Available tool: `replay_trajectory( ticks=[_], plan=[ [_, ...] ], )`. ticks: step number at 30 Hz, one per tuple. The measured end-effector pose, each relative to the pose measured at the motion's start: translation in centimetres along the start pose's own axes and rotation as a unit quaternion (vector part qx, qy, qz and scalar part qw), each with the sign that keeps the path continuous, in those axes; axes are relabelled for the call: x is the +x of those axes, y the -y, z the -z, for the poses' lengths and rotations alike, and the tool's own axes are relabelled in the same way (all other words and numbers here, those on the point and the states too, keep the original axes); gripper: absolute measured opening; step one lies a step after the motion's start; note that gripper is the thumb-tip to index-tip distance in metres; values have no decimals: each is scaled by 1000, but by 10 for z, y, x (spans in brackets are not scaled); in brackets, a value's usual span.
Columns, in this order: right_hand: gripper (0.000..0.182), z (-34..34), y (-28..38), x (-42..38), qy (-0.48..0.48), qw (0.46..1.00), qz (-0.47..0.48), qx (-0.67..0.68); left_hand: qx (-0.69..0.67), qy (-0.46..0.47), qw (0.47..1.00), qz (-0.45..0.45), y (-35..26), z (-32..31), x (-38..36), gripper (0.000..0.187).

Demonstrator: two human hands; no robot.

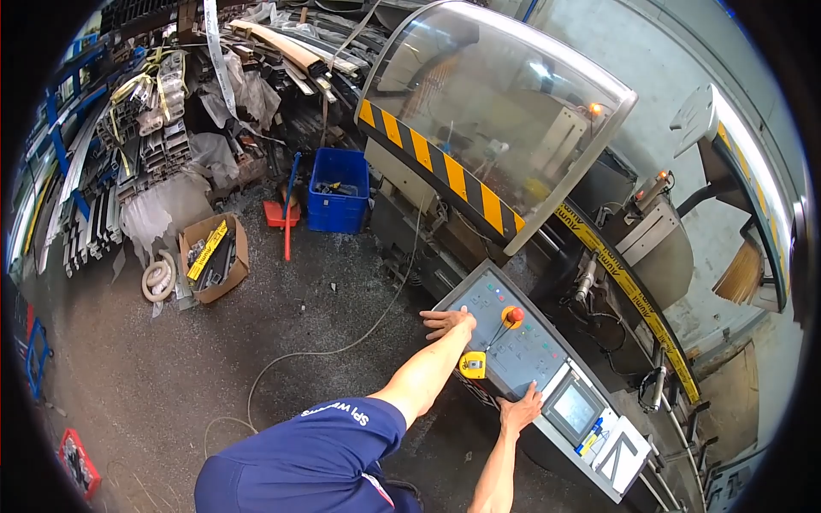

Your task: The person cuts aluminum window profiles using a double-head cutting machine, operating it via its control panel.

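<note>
A grey control panel [496, 342] slants in front of me, with small buttons and a red emergency-stop button [514, 315] on a yellow base. My left hand [450, 321] rests at the panel's upper left edge, fingers stretched out to the left and one digit touching the panel face near its buttons. Lower down, my right hand [521, 410] lies on the panel's near edge beside the screen [574, 407], a fingertip on the button area. Neither hand holds anything that I can see. A yellow tape measure [472, 365] hangs at the edge between them.
Behind the panel stands a machine with a clear hood [505, 111] edged in yellow-black stripes. A blue crate [339, 192], red dustpan [278, 214] and cardboard box [231, 278] sit on the floor. Metal profiles [162, 145] are piled left. A cable [316, 352] crosses the floor.
</note>
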State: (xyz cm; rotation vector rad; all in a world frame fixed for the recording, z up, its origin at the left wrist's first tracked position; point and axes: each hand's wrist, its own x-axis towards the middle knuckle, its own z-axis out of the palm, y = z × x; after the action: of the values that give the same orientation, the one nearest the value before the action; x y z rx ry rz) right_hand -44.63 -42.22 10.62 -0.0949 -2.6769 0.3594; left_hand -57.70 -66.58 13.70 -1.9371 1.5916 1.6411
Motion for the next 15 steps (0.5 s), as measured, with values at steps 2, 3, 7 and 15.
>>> replay_trajectory(
  ticks=[2, 3, 7, 15],
  plan=[
    [103, 0, 0, 0, 1, 1000, -1, -1, -5, -1, 1000, -2, 0, 1, -1, 123],
    [102, -1, 0, 0, -5, 1000, 1, -2, -12, 2, 1000, 1, 0, 5, -5, 123],
    [101, -1, 0, 0, -8, 1000, -1, -10, -14, 14, 1000, 6, -1, 18, -16, 123],
    [102, -1, 0, 0, -11, 1000, 0, -9, 9, -21, 1000, 2, 0, -5, 2, 124]
  ],
)
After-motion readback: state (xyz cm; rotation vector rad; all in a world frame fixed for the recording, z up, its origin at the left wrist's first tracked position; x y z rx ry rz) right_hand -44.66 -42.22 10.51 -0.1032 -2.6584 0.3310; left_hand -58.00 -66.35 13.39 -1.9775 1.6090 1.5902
